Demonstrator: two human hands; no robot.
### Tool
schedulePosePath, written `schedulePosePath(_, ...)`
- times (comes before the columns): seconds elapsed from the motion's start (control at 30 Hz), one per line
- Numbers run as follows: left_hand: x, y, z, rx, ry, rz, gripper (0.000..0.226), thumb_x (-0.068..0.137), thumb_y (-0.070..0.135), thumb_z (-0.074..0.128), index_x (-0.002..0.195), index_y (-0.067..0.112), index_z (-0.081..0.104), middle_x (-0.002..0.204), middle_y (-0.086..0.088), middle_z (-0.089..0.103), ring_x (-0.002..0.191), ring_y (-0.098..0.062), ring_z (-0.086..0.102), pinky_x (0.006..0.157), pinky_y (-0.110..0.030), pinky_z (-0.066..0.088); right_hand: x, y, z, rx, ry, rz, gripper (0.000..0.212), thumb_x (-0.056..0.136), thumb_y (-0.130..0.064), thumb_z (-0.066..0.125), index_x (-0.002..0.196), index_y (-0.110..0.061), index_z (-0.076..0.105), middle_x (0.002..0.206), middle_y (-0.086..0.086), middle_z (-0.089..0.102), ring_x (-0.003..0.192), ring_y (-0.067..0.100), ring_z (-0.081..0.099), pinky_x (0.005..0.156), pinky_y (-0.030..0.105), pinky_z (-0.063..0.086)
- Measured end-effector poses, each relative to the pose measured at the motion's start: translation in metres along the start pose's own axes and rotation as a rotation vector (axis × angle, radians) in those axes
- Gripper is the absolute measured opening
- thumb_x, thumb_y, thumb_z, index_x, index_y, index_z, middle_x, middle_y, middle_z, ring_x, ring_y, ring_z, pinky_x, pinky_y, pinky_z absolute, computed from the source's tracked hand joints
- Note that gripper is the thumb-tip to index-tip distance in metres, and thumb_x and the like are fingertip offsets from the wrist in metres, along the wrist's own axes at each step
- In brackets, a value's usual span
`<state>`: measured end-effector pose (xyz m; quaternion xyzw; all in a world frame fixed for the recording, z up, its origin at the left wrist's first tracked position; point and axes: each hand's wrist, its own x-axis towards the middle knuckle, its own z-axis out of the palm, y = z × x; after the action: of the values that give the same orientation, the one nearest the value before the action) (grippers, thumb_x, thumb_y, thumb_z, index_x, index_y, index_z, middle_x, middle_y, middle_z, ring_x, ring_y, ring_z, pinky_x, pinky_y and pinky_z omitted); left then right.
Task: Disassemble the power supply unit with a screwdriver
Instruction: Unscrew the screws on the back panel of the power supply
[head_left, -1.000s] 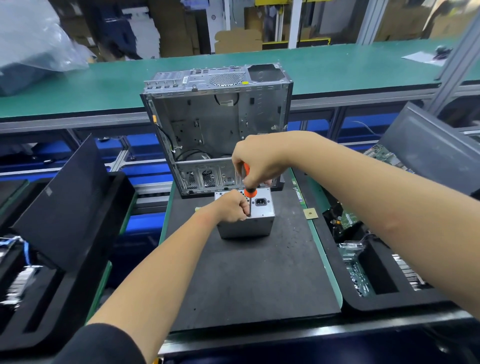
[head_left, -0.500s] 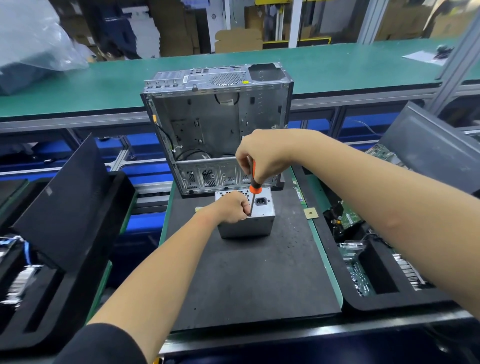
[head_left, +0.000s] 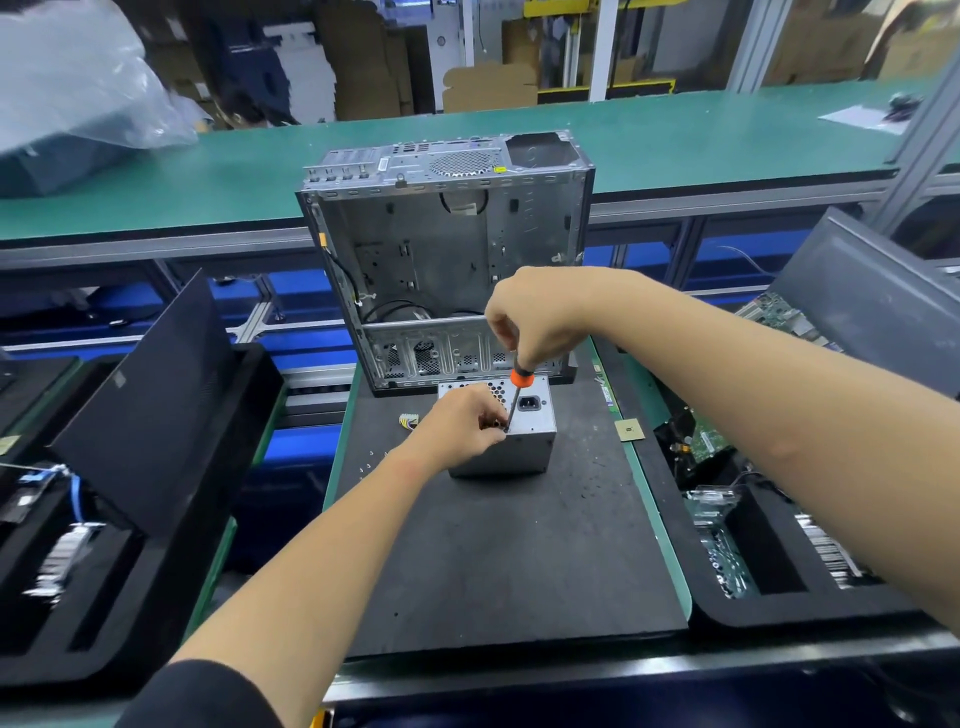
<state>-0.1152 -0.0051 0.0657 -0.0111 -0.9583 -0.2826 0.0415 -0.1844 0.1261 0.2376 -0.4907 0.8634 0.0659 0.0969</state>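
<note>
A grey metal power supply unit (head_left: 524, 447) stands on a black mat (head_left: 509, 561), its socket face turned up. My right hand (head_left: 535, 317) grips the orange-collared screwdriver (head_left: 517, 392) from above. The shaft slants down and its tip meets the unit's top face near the front edge. My left hand (head_left: 460, 426) lies curled on the unit's left side, its fingertips right beside the screwdriver tip. What those fingers pinch is hidden.
An empty open computer case (head_left: 447, 260) stands just behind the unit. Small screws (head_left: 371, 462) and a cable plug (head_left: 408, 421) lie left of it. A small square chip (head_left: 629, 429) sits on the mat's right edge. Black foam trays (head_left: 779, 597) with parts flank both sides.
My right hand has lifted slightly and tilted the screwdriver, so more of its shaft shows and the tip now sits at the unit's front edge. My left hand has stayed put.
</note>
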Motion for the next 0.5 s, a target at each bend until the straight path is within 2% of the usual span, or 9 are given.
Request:
schedulePosePath(0.13,0.0004,0.0042,0.0035,0.031,0.025,0.012,0.002,0.078,0.013,0.072,0.078,0.013,0.073,0.082,0.005,0.063,0.079,-0.013,0.057,0.073,-0.024,0.044,-0.0033,0.0013,0.0031,0.052,0.008,-0.022,0.014,0.074,-0.011,0.068,0.087,-0.014,0.067,0.075,-0.004,0.061,0.066,0.009,0.052,0.051,0.022,0.035)
schedulePosePath(0.23,0.0003,0.0067,0.0050,0.015,0.025,-0.022,0.005,0.078,0.013,0.071,0.074,0.014,0.069,0.079,0.007,0.060,0.076,-0.012,0.055,0.071,-0.025,0.044,-0.0040,0.0017,0.0048,0.084,-0.001,0.027,0.017,0.078,-0.026,0.068,0.085,-0.010,0.065,0.072,0.001,0.067,0.062,0.016,0.065,0.052,0.023,0.042)
schedulePosePath(0.3,0.0009,0.0078,0.0054,0.023,0.013,-0.022,0.010,0.080,0.013,0.070,0.073,0.017,0.064,0.078,0.009,0.055,0.074,-0.010,0.052,0.067,-0.021,0.039,-0.0035,0.0011,0.0066,0.100,-0.019,0.084,0.032,0.087,-0.038,0.059,0.078,-0.007,0.060,0.060,0.003,0.067,0.051,0.020,0.066,0.051,0.023,0.043)
schedulePosePath(0.33,0.0007,0.0081,0.0055,0.032,0.008,-0.011,0.014,0.081,0.014,0.069,0.072,0.019,0.060,0.076,0.010,0.053,0.072,-0.010,0.050,0.066,-0.019,0.036,-0.0028,0.0003,0.0075,0.087,-0.020,0.101,0.034,0.091,-0.037,0.053,0.076,-0.007,0.058,0.056,0.005,0.066,0.051,0.023,0.065,0.050,0.023,0.042)
schedulePosePath(0.4,-0.0002,0.0085,0.0063,0.062,-0.006,0.008,0.015,0.082,0.015,0.066,0.071,0.018,0.056,0.076,0.008,0.051,0.071,-0.012,0.049,0.064,-0.020,0.033,-0.0013,-0.0011,0.0085,0.074,-0.014,0.090,0.028,0.092,-0.028,0.050,0.080,-0.006,0.060,0.065,0.010,0.069,0.060,0.025,0.067,0.051,0.024,0.041)
schedulePosePath(0.5,-0.0011,0.0087,0.0086,0.112,-0.015,0.005,0.015,0.083,0.016,0.063,0.073,0.012,0.054,0.080,0.001,0.051,0.073,-0.017,0.049,0.064,-0.023,0.033,-0.0050,-0.0012,0.0029,0.067,0.016,-0.016,0.011,0.082,-0.021,0.067,0.087,-0.012,0.065,0.080,0.000,0.067,0.071,0.014,0.061,0.053,0.024,0.041)
